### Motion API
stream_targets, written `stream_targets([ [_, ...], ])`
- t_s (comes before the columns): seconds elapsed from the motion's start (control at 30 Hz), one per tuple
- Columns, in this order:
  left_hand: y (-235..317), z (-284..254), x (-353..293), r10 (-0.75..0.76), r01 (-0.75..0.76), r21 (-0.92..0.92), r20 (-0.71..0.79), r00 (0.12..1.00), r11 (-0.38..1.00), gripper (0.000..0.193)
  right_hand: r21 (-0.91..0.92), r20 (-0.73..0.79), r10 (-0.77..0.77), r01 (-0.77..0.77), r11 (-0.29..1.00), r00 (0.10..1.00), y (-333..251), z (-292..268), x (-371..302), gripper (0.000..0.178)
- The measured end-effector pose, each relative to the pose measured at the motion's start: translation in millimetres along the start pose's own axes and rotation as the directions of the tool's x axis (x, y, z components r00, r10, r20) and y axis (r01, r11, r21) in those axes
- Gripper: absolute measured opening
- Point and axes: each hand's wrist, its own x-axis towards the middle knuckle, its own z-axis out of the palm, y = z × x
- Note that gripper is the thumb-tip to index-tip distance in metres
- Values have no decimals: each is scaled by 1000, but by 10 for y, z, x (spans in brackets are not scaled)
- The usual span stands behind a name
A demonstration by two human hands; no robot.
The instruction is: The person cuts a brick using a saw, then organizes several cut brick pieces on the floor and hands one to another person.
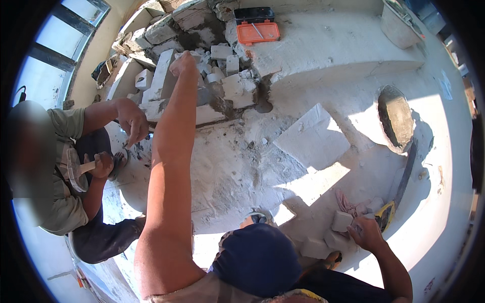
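Left hand [183, 63] curled over rubble [214, 76]; right hand [366, 233] loosely bent beside block [342, 221].

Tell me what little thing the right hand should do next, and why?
The right hand could perhaps close its grip on the small pale block: it is right beside that block, though I can't tell whether they touch. The left hand is stretched out to the rubble.

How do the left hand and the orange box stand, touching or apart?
Apart. The head view shows pale rubble between the left hand and the orange box.
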Motion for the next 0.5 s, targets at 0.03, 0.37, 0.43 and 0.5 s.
stream_targets([
  [0.03,-4,-95,145,13,-8,-100,50,999,995,71,4,6,-18,18,1000,1000,-26,2,53,24],
  [0.37,-449,-806,-2065,684,-686,-283,596,421,670,30,-124,57,55,-48,991,997,352,108,491,38],
  [0.43,-1113,-1269,-2795,499,-707,-195,829,252,680,23,-185,100,53,-34,982,994,330,93,698,57],
  [0.5,-1782,-1645,-3415,229,-739,-186,973,-44,648,47,-214,183,-13,52,975,983,376,136,769,77],
])
